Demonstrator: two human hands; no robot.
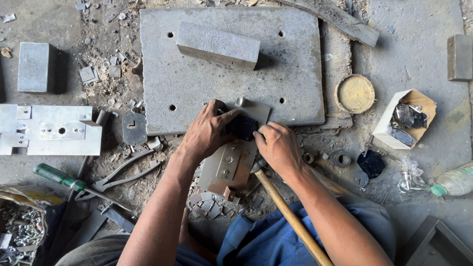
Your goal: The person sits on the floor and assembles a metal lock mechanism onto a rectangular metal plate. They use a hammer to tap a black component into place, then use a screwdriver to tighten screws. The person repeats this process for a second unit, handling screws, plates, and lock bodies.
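We look straight down at a gritty workshop floor. Largest is a thick grey metal slab [295,64] with bolt holes near its corners, and a rectangular steel block [218,45] lies on its upper part. Left of it we see a pale machined fixture plate [49,130] and, above that, a second steel block [33,66].

At the slab's lower edge a narrow metal plate [231,165] tilts toward us, and both of our hands meet over its top end. Our left hand [206,132] curls over a small dark, flat part [241,126], fingers and thumb closed on its left side. Our right hand [278,147] pinches the same part from the right, fingertips pressed to its edge. So the part sits between the two hands, on the narrow plate, right at the slab's near edge.

A wooden hammer handle [290,216] slants under our right forearm. Right of the hands are a round yellowish lid [354,93], an open cardboard box [384,130] of metal pieces, another dark part [370,163], and a plastic bottle [456,181]. On the left lie pliers [129,173] and a green-handled screwdriver [59,177]. Small metal offcuts are scattered around.
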